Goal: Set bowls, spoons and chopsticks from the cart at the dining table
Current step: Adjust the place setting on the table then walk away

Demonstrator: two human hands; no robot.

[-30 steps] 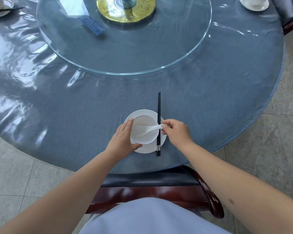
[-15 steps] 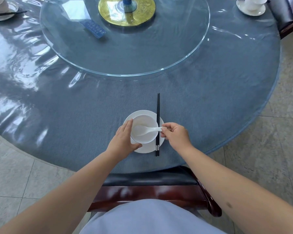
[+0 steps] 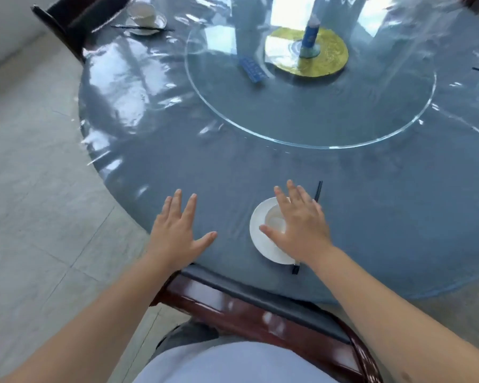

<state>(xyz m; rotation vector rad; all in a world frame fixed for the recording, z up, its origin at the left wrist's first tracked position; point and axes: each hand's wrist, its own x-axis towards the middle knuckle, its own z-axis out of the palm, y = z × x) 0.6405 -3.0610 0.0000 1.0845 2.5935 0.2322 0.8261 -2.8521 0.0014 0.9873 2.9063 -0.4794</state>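
A white bowl (image 3: pixel 274 220) sits on a white saucer (image 3: pixel 259 239) near the front edge of the round grey table (image 3: pixel 398 217). Black chopsticks (image 3: pixel 318 190) lie along the saucer's right side, mostly hidden under my right hand. My right hand (image 3: pixel 302 225) hovers over the bowl with fingers spread and holds nothing. My left hand (image 3: pixel 177 230) is spread flat over the table, left of the saucer, and is also empty. The spoon is hidden by my right hand.
A glass turntable (image 3: pixel 343 117) fills the table's middle, with a gold disc (image 3: pixel 327 53), a blue bottle (image 3: pixel 310 34) and a blue card (image 3: pixel 253 69). Another place setting (image 3: pixel 145 16) lies far left. A dark wooden chair (image 3: pixel 260 308) stands between me and the table.
Both hands let go of the bowl and spoon and lifted with fingers spread. The view swung to the left, so the setting now sits right of centre.
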